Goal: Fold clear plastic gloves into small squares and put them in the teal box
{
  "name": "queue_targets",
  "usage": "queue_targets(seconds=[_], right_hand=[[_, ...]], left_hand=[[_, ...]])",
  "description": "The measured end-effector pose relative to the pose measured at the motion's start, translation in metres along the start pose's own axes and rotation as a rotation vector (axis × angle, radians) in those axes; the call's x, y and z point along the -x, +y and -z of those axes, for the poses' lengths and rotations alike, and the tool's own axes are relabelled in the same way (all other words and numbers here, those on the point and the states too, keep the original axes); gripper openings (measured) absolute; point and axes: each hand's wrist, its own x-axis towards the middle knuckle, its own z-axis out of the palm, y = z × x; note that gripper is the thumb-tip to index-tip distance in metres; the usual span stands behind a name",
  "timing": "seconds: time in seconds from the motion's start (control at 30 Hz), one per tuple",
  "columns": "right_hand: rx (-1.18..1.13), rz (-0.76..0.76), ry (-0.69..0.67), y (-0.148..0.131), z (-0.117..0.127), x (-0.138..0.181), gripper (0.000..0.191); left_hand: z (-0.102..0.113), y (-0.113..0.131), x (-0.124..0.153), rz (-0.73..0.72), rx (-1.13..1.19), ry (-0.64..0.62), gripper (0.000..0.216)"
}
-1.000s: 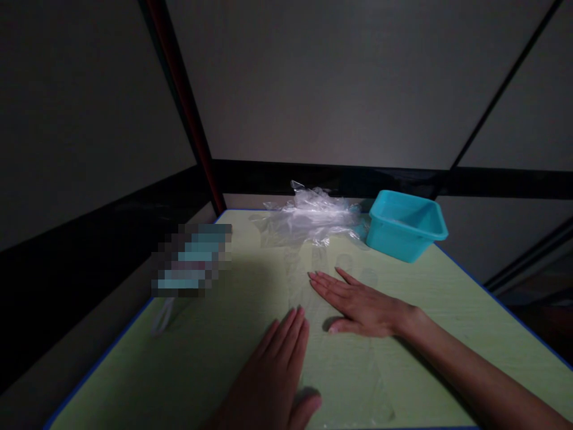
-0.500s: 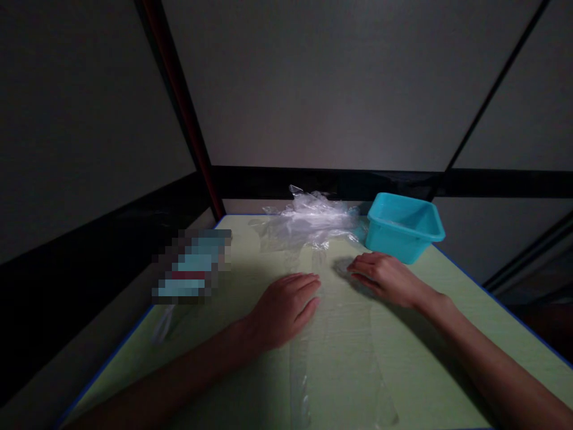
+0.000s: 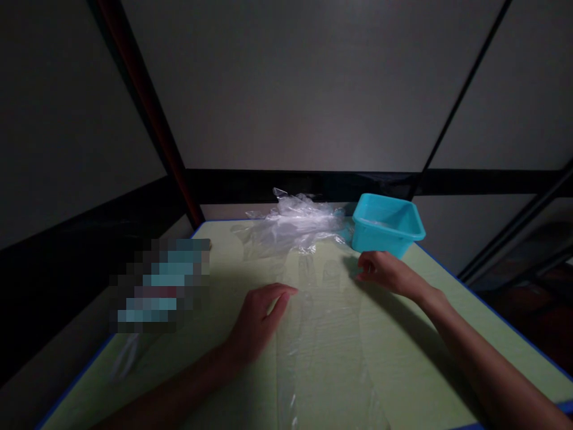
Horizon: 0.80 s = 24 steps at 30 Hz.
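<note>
Clear plastic glove lies flat on the table, running from the middle down to the near edge, rounded finger-like ends toward the far edge. See-through, so its outline is faint. Left hand is at the glove's left border, fingers bent toward the thumb, tips close together; cannot tell if they pinch the plastic. Right hand is just beside the finger ends, on the side of the table's right edge, fingers loosely curled; cannot tell if it grips or touches anything. Crumpled clear plastic sits in a heap by the far edge. Turquoise tub stands upright just beside the heap, near the far right corner. Pixelated object lies along the left edge, details hidden, with a pale loop at its near end. Grey wall with a dark band behind the table.
</note>
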Motion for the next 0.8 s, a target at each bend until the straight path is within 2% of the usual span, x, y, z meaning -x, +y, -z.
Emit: queue_targets(seconds=[0.2,0.4,0.57,0.63,0.8], right_hand=[[-0.055,-0.01,-0.041,0.0,-0.007,-0.002,0.013],[-0.162,0.019,-0.08,0.001,-0.009,-0.006,0.007],[-0.305,0.056,-0.131,-0.008,-0.002,-0.004,0.011],[-0.411,0.062,-0.18,-0.016,0.001,-0.002,0.015],[-0.876,0.011,-0.335,-0.038,0.003,0.005,0.021]], left_hand=[[0.001,-0.001,-0.004,0.158,0.126,0.004,0.028],[0.001,0.001,-0.005,0.158,0.144,-0.013,0.029],[0.001,0.002,-0.006,0.172,0.16,-0.025,0.028],[0.0,0.002,-0.006,0.181,0.169,-0.032,0.027],[0.0,0.001,-0.005,0.182,0.179,-0.046,0.026]])
